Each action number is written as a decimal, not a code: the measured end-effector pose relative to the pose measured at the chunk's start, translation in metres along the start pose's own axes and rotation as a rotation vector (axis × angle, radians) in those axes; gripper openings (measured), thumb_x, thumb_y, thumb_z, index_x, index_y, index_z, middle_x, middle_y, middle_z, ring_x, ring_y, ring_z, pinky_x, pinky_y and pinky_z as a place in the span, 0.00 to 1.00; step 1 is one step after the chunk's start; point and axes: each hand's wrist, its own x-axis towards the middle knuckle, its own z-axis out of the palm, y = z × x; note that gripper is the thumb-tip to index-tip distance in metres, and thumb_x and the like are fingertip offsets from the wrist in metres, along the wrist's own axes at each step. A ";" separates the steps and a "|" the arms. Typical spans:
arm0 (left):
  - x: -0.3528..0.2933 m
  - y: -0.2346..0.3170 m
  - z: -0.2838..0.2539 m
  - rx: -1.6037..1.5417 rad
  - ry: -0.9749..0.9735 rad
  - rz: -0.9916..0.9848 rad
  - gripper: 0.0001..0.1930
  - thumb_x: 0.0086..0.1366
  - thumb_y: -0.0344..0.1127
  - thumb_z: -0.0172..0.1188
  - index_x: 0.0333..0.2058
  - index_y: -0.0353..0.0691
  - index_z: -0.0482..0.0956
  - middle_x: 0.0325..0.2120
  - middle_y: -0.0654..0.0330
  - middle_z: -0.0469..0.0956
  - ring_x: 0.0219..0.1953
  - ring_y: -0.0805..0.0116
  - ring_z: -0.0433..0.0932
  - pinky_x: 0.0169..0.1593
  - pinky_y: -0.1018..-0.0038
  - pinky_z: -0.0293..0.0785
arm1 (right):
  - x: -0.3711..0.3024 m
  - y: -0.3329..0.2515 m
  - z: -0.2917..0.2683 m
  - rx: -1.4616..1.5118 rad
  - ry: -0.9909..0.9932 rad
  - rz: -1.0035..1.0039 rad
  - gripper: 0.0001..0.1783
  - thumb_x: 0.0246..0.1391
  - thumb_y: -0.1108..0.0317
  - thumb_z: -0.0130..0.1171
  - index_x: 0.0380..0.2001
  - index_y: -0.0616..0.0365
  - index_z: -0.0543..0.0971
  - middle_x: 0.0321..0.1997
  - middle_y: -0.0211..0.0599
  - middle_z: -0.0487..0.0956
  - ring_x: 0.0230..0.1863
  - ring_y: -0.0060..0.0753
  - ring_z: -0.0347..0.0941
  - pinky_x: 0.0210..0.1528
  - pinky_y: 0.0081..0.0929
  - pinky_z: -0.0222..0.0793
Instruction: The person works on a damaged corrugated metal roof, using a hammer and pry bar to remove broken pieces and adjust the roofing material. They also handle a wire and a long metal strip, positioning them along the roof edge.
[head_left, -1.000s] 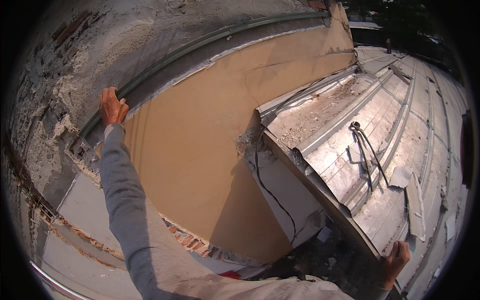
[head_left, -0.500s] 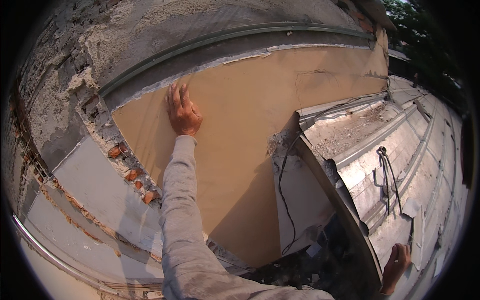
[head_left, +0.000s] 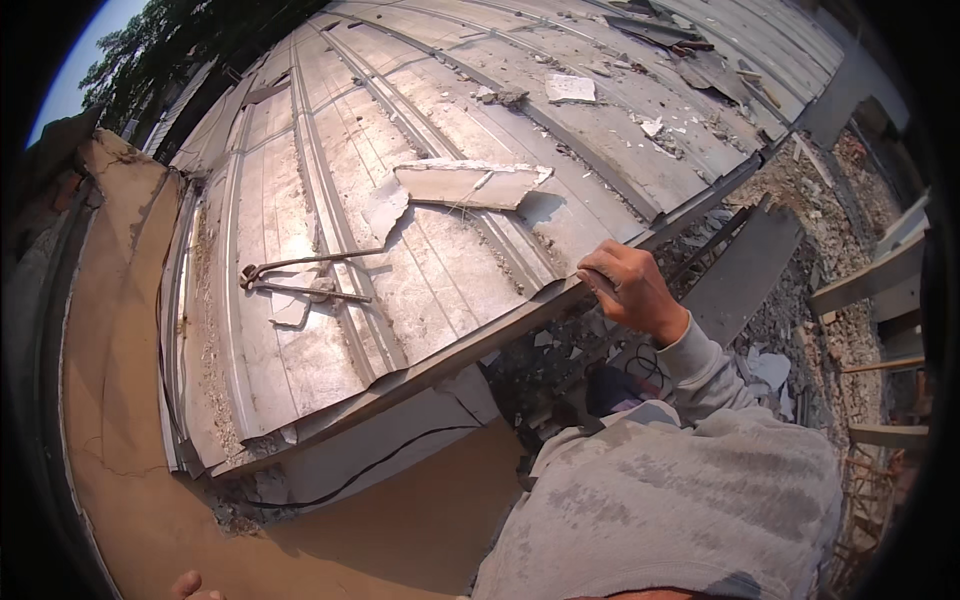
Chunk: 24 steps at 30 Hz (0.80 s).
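Observation:
At the edge [head_left: 480, 338] of the metal sheet roof [head_left: 445, 285], my right hand [head_left: 637, 292] grips the rim with its fingers bent over it. The grey sleeve [head_left: 705, 372] of that arm is dusty. Only some fingertips of my left hand [head_left: 190, 587] show at the bottom left, apart and against the tan wall [head_left: 115, 440]; the rest of that hand is out of view. A long-handled metal tool like pincers [head_left: 255, 274] lies on the roof, beyond the reach of either hand.
Broken white pieces [head_left: 470, 184] and a flat chunk [head_left: 571, 89] lie on the ribbed roof. Below the roof edge are rubble [head_left: 765, 365], a grey board [head_left: 750, 270] and a black cable [head_left: 385, 463] along the wall. Beams [head_left: 870, 275] stand at the right.
My view has swung to the right, from the tan wall to the roof. The right hand, earlier raised by the roof, now holds its edge. The left hand has mostly left the picture.

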 end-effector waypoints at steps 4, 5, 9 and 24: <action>0.064 0.056 0.134 -0.761 -0.494 0.482 0.13 0.73 0.30 0.59 0.50 0.26 0.80 0.44 0.46 0.82 0.45 0.54 0.85 0.55 0.63 0.82 | -0.028 0.015 -0.023 -0.061 0.050 0.037 0.05 0.56 0.69 0.67 0.35 0.57 0.83 0.32 0.43 0.79 0.34 0.53 0.79 0.36 0.44 0.75; 0.076 0.069 0.157 -0.881 -0.572 0.560 0.13 0.72 0.30 0.60 0.50 0.27 0.80 0.43 0.46 0.82 0.45 0.54 0.85 0.55 0.63 0.82 | -0.036 0.020 -0.031 -0.084 0.045 0.076 0.05 0.57 0.69 0.67 0.35 0.57 0.83 0.32 0.42 0.79 0.34 0.53 0.79 0.37 0.44 0.75; 0.122 0.107 0.220 -1.275 -0.810 0.802 0.14 0.70 0.30 0.63 0.51 0.28 0.80 0.42 0.46 0.83 0.45 0.54 0.85 0.55 0.61 0.82 | -0.074 0.034 -0.049 -0.107 0.026 0.249 0.05 0.58 0.67 0.67 0.34 0.56 0.83 0.32 0.41 0.79 0.35 0.51 0.79 0.37 0.43 0.75; 0.014 0.201 0.460 -0.264 -0.770 0.100 0.51 0.49 0.35 0.79 0.72 0.56 0.66 0.72 0.49 0.61 0.78 0.44 0.54 0.76 0.40 0.54 | -0.165 0.063 -0.060 -0.287 -0.332 0.400 0.10 0.59 0.61 0.66 0.35 0.55 0.81 0.33 0.42 0.79 0.38 0.53 0.81 0.39 0.46 0.77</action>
